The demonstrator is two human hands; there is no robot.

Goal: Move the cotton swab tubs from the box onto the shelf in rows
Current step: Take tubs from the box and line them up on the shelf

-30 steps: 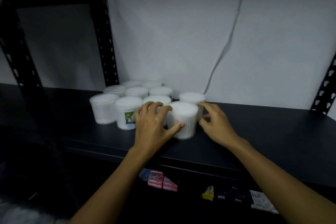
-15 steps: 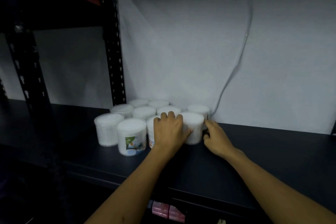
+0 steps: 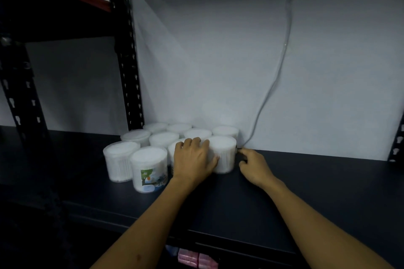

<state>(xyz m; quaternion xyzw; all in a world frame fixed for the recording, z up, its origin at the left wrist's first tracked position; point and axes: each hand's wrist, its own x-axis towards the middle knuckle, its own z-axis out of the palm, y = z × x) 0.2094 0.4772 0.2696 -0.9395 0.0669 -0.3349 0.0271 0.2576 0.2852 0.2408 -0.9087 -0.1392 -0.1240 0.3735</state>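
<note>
Several white round cotton swab tubs point(image 3: 153, 166) stand in rows at the back left of the dark shelf point(image 3: 306, 192); the front one carries a green and blue label. My left hand point(image 3: 193, 159) lies over a front-row tub, fingers curled across its lid, thumb against the rightmost front tub point(image 3: 225, 155). My right hand point(image 3: 254, 165) sits on the shelf just right of that tub, its loosely bent fingertips touching the tub's side. The box is out of view.
A black slotted upright point(image 3: 127, 72) rises behind the tubs, another point(image 3: 396, 146) at the far right. A thin cable point(image 3: 284, 54) hangs down the white wall to the shelf. An upper shelf point(image 3: 65, 13) holds a red item. Pink packets point(image 3: 196, 261) lie on the shelf below.
Both hands have moved toward the wall with the two front-right tubs, closing them up against the rows. My view has tilted upward.
</note>
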